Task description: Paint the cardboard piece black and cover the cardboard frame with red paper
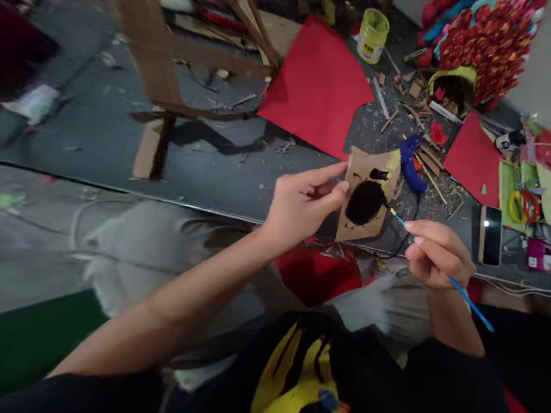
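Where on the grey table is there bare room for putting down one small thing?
The widest mostly bare patch of grey table is left of the brown cardboard frame; a smaller one lies between it and the left hand. Crowded: right of the black-painted cardboard piece, with blue glue gun, wood scraps and black-screened phone.

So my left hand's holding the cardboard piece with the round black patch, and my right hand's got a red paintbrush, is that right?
Not quite: the paintbrush has a blue handle, not red, as the head view shows. Your right hand does hold it, and your left hand holds the cardboard piece with the round black patch.
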Demonstrator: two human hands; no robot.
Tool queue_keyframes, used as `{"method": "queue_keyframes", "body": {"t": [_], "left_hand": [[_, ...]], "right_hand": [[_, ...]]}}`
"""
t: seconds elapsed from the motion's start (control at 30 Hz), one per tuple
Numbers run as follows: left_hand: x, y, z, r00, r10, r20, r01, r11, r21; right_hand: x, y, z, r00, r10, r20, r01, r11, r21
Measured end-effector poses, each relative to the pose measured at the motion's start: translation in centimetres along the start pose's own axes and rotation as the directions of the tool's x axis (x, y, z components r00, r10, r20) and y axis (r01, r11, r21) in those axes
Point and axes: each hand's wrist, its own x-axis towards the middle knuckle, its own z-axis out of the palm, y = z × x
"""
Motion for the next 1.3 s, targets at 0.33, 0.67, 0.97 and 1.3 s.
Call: {"method": "queue_keyframes", "body": {"t": [0.33,0.67,0.97,1.3], "left_hand": [[-0.18,0.01,0.02,0.999,-0.030,0.035,0.031,0.999,-0.022],[-0.01,0.24,-0.15,0.999,-0.021,0.031,0.022,0.999,-0.040],[0.02,-0.03,-0.13,0.999,-0.030,0.042,0.032,0.998,-0.049],[0.00,-0.09,-0.32,0.998,-0.014,0.057,0.016,0.999,-0.039]], "right_hand": [[-0.28,0.05,0.00,0.994,0.096,-0.045,-0.097,0.995,-0.014],[-0.54,0.18,-0.14,0.990,0.139,0.007,-0.139,0.990,0.013],[-0.46,-0.05,-0.25,0.990,0.107,0.092,-0.112,0.992,0.052],[-0.53,-0.02,-0.26,0.999,0.039,0.006,-0.038,0.996,-0.084]]}}
